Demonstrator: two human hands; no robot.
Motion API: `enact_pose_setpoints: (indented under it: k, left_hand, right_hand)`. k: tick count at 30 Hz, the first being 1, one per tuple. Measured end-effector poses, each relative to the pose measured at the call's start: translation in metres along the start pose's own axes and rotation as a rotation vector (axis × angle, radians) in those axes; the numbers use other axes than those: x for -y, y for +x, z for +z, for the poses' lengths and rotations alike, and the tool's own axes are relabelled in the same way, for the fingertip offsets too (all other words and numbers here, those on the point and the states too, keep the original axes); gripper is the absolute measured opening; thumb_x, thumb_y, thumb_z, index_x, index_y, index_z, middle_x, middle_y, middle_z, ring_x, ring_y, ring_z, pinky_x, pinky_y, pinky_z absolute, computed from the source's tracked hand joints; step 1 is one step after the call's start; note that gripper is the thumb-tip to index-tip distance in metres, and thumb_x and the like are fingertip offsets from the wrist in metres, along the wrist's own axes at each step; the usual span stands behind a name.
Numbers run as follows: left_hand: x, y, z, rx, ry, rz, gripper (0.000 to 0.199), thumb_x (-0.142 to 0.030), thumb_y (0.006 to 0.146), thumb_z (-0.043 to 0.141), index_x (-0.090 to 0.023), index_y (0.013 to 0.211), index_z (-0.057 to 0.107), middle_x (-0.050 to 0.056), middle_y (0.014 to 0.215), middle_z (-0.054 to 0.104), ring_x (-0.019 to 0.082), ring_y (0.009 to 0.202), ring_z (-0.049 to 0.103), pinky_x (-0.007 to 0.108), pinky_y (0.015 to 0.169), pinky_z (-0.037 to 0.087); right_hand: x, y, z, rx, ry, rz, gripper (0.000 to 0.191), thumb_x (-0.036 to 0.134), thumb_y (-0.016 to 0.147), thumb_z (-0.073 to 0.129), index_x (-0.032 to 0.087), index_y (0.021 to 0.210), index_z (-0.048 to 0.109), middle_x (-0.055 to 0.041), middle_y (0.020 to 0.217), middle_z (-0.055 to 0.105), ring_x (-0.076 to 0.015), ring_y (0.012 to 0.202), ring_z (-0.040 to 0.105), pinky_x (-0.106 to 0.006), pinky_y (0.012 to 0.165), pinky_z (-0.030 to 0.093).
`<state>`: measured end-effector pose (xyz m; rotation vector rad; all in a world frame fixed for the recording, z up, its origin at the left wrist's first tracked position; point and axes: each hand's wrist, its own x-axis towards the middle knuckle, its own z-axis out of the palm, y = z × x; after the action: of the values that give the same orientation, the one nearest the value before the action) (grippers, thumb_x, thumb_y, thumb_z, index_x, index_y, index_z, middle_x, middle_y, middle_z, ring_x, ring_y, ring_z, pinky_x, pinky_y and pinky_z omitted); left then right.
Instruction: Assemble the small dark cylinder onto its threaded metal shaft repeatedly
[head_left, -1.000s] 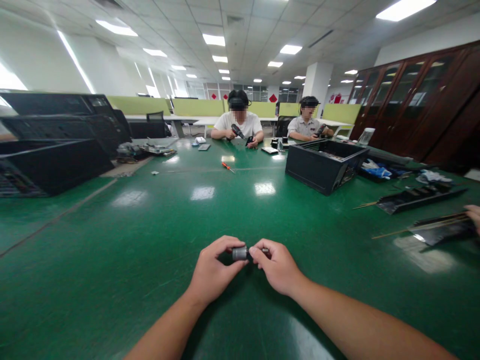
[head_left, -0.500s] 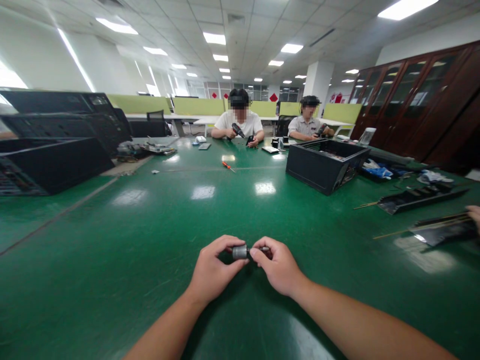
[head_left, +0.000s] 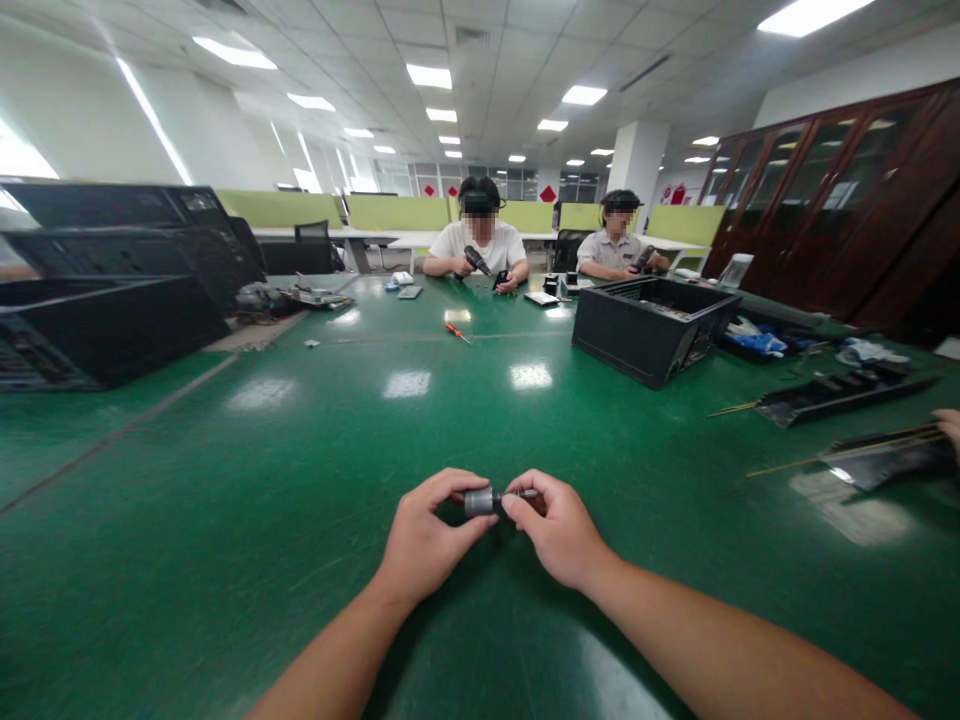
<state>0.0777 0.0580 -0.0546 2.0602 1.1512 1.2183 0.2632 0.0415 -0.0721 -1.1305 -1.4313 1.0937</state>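
Note:
Low over the green table, my left hand grips a small grey metal cylinder between thumb and fingers. The cylinder lies on its side, with a thin dark shaft at its right end. My right hand is closed, thumb against fingers, on a slim metal rod in line with that shaft. Its fingers hide most of the rod, so I cannot tell whether rod and shaft are one piece. The two hands are close together, fingertips nearly meeting.
An orange screwdriver lies farther up the table. A black computer case stands at right, more cases at left. Black metal pieces lie far right, near another person's hand. Two people sit opposite with power drills.
Almost nothing differs. The cylinder and the fingertips of my right hand have shifted very slightly, and a little more of the shaft shows between my hands.

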Motion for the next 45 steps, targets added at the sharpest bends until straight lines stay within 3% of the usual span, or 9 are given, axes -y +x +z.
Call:
enact_pose_setpoints:
  k: [45]
  left_hand:
    - [0.002, 0.001, -0.001, -0.069, 0.012, -0.015, 0.025, -0.025, 0.07, 0.078, -0.021, 0.094, 0.071, 0.003, 0.092, 0.07, 0.019, 0.085, 0.065, 0.03, 0.077, 0.051]
  right_hand:
    - [-0.006, 0.003, 0.001, -0.028, 0.133, 0.014, 0.015, 0.031, 0.085, 0.061, 0.017, 0.087, 0.061, 0.002, 0.069, 0.056, -0.013, 0.062, 0.053, -0.025, 0.059, 0.041]
